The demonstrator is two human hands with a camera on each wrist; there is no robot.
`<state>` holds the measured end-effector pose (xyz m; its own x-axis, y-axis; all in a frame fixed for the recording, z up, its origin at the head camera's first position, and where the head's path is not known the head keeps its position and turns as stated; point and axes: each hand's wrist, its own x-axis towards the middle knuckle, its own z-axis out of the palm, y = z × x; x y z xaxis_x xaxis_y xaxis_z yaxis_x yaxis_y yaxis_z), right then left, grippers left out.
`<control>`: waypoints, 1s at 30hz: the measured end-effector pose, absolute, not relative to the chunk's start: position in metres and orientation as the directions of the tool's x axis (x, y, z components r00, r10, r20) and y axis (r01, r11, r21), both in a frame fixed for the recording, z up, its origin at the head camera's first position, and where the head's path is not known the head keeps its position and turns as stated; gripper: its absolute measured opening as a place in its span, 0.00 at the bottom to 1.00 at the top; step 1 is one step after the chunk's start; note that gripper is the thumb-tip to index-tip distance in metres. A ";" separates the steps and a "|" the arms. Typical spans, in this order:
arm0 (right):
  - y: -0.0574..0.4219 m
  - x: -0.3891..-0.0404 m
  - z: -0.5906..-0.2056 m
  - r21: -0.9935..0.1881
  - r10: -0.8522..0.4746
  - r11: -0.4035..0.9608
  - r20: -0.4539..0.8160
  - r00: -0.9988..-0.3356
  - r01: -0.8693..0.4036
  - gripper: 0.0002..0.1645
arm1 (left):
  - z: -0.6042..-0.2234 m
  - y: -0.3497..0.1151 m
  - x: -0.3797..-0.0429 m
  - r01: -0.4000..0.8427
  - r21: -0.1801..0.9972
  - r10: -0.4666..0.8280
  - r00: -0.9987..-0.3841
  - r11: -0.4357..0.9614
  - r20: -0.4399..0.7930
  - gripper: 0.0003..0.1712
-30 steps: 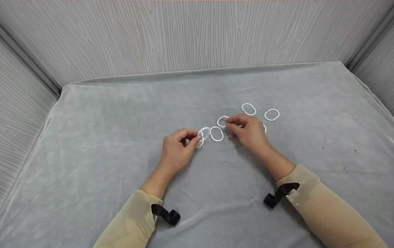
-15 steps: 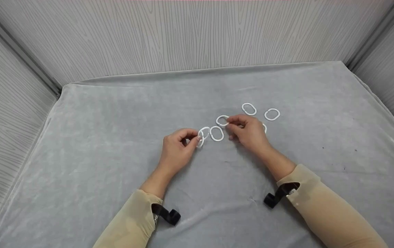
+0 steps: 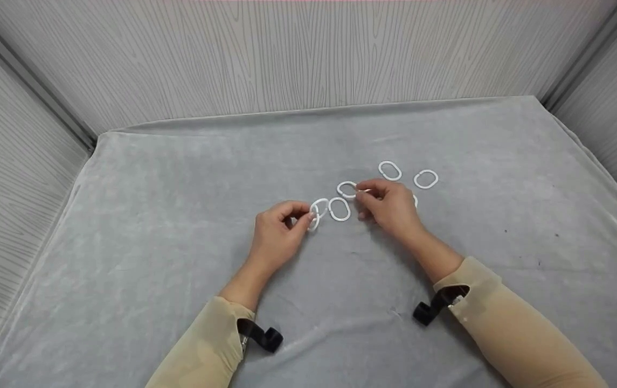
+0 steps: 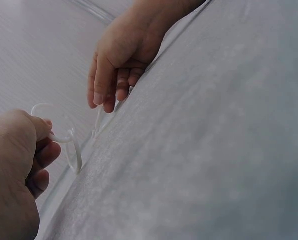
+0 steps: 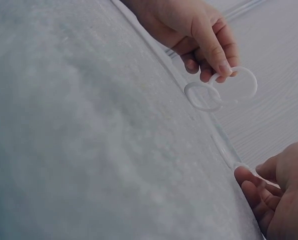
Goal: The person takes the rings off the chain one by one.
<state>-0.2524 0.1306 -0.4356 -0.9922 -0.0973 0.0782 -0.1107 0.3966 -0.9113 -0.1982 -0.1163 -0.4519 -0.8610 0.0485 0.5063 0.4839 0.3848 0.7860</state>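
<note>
White oval plastic rings, each with a small gap, are spread over the grey cloth. My left hand [image 3: 281,231] pinches one ring [image 4: 35,109] between thumb and forefinger. A second ring [image 4: 79,159] is linked through it and hangs toward the cloth in the left wrist view. Farther right, my right hand [image 3: 392,207] pinches another ring [image 3: 339,189] by its right end, its fingertips hiding that end. Between the two hands a loose ring [image 3: 330,207] lies flat, close beside the linked pair. In the right wrist view, my right fingers mostly cover their ring.
Two loose rings lie beyond my right hand, a nearer-left ring [image 3: 380,168] and a farther-right ring [image 3: 424,187]. Another ring [image 3: 415,201] shows partly behind the right hand. Grey cloth [image 3: 179,178] covers the table, with a wood-grain panel [image 3: 308,54] at the back.
The ring in my right hand has turned to lie more sideways and shifted slightly left, while the right fingertips have edged right. My left hand and its linked rings have stayed put.
</note>
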 end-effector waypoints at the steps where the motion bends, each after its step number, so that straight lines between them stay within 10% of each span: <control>1: 0.131 -0.252 -0.435 -0.913 -0.093 0.394 0.078 -0.993 -0.109 0.13 | -0.452 -0.116 -0.198 0.484 0.787 0.048 -0.861 0.383 0.506 0.02; 30: 0.127 -0.248 -0.435 -0.915 -0.277 0.184 0.303 -0.912 -0.360 0.12 | -0.451 -0.115 -0.198 0.506 0.770 0.034 -0.843 0.388 0.537 0.03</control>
<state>-0.2484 0.1269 -0.4352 -0.9118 -0.2767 0.3033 -0.3601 0.1842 -0.9145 -0.1983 -0.1148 -0.4509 -0.8430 0.0338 0.5369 0.5062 0.3876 0.7704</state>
